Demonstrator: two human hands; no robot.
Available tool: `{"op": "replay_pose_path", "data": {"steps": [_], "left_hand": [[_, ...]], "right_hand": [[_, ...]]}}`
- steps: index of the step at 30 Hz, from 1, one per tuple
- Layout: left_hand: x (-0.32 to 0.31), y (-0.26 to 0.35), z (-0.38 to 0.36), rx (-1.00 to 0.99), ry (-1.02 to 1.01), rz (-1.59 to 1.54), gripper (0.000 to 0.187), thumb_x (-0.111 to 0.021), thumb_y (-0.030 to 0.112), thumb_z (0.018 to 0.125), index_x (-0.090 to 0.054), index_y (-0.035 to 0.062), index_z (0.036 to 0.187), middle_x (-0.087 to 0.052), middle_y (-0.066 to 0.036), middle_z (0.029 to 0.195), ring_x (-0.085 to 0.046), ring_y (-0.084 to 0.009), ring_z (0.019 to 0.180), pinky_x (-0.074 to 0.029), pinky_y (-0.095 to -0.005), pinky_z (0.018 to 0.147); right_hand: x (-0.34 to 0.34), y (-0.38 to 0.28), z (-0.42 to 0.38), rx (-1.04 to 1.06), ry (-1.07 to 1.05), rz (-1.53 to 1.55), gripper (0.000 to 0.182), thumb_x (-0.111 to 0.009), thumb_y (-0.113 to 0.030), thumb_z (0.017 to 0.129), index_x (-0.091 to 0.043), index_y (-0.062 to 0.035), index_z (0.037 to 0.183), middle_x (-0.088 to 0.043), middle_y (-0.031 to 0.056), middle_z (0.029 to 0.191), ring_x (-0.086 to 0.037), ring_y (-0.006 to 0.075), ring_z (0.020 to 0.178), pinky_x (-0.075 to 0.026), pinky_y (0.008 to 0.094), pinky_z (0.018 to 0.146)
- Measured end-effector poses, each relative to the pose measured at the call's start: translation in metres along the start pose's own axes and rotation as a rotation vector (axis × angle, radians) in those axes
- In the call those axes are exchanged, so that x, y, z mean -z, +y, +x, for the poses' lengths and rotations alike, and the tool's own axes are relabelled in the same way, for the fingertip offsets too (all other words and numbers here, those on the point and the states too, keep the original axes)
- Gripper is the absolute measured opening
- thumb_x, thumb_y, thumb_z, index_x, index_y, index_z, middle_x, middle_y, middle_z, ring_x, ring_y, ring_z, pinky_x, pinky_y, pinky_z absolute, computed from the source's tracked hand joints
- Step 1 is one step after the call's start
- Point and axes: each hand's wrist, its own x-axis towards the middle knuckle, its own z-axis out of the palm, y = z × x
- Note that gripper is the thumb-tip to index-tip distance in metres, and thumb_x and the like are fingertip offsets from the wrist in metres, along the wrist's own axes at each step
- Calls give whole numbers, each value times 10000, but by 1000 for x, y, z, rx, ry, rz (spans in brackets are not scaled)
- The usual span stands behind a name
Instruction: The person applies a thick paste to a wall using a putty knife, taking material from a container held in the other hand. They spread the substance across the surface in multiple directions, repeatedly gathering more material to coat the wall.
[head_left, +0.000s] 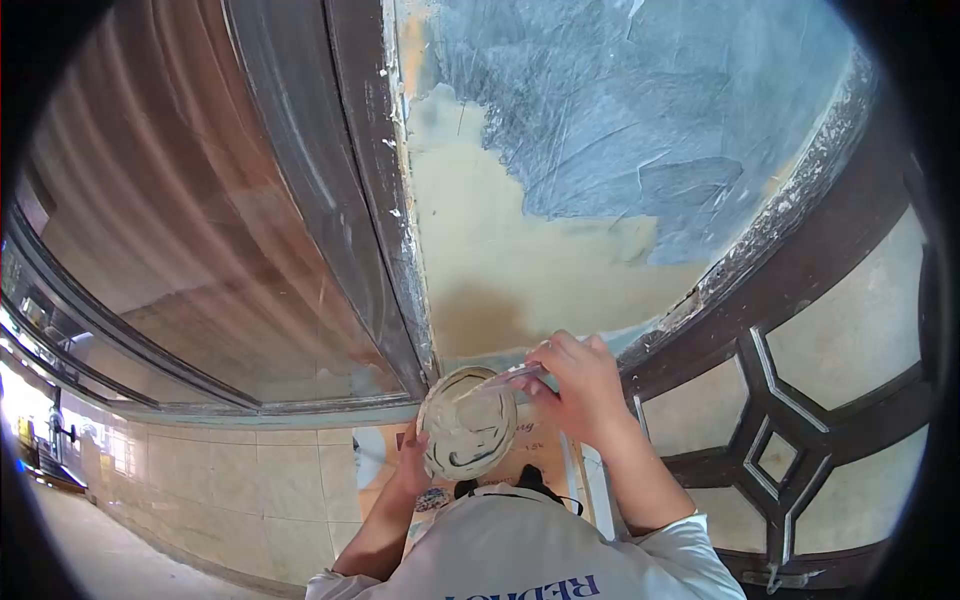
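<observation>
My left hand point(410, 468) holds from below a round pan point(466, 428) smeared with pale putty. My right hand point(583, 385) grips a flat putty knife point(505, 380) whose blade lies across the pan's top rim. Both hands are close to my chest, below a wall panel point(520, 260) that is beige low down and coated with grey-blue filler point(640, 110) higher up.
A dark window frame point(370, 190) with reflective glass point(190, 220) stands left of the panel. A dark wooden lattice point(770, 400) with pale panes is at the right. Beige tiles point(230, 480) cover the lower wall at the left.
</observation>
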Motion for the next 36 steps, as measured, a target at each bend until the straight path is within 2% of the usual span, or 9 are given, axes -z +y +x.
{"op": "replay_pose_path", "data": {"steps": [7,11,14,16,21,23,25,27,36], "left_hand": [[11,-28,-4,-185,181,742,715,-512,425,871,-324,34,1440,-462,-116,1398,-467,-276,1276,-416,-405,1036],[18,-35,-11,-265,237,-217,598,-553,204,881,-316,-35,1375,-491,-199,1300,-512,-314,1204,-447,-424,973],[50,-67,-5,-97,178,-190,671,-402,481,928,-320,41,1427,-452,-129,1401,-475,-300,1264,-407,-434,1039],[-1,-18,-6,-448,246,924,670,-409,458,928,-305,25,1428,-459,-144,1388,-495,-309,1243,-404,-432,1040],[-4,-14,-3,-916,351,1337,647,-413,491,914,-363,26,1360,-506,-158,1317,-530,-291,1200,-433,-424,1006],[-23,6,-10,-337,309,628,657,-443,512,888,-389,36,1338,-518,-147,1309,-546,-306,1180,-449,-431,987],[-10,-3,-5,-474,263,613,695,-456,533,863,-415,40,1352,-533,-120,1324,-554,-307,1175,-458,-436,980],[-40,22,0,-193,261,-418,537,-501,390,912,-462,17,1296,-570,-135,1220,-564,-220,1121,-481,-394,926],[-65,41,11,-134,327,-387,584,-354,461,911,-483,61,1316,-587,-98,1248,-583,-237,1130,-491,-399,949]], "right_hand": [[-24,6,-2,-288,-371,40,307,-646,-317,867,-514,-45,918,-643,162,725,-623,414,726,-459,515,646],[-8,17,-1,-327,-404,1,319,-625,-332,877,-553,-39,981,-662,167,780,-640,395,766,-484,494,676],[-9,11,9,-385,-331,131,313,-636,-320,869,-565,-31,966,-662,191,830,-627,407,808,-483,495,707],[-18,11,10,-434,-298,201,310,-639,-308,865,-564,-30,979,-661,198,847,-623,408,824,-482,495,712],[-3,16,3,-230,-283,101,276,-663,-275,862,-547,-32,926,-622,203,739,-608,423,742,-463,457,623],[8,16,2,-215,-241,123,264,-662,-258,861,-546,-27,911,-618,198,736,-613,406,730,-467,442,624],[14,19,1,-192,-203,149,252,-662,-242,861,-545,-22,897,-613,192,733,-619,389,719,-471,428,625],[15,24,-4,-199,-176,279,182,-674,-160,848,-575,-18,903,-617,164,770,-625,334,716,-480,384,627],[20,11,-6,60,23,571,94,-646,-23,845,-652,-16,939,-646,117,876,-638,269,781,-506,335,687]]}}
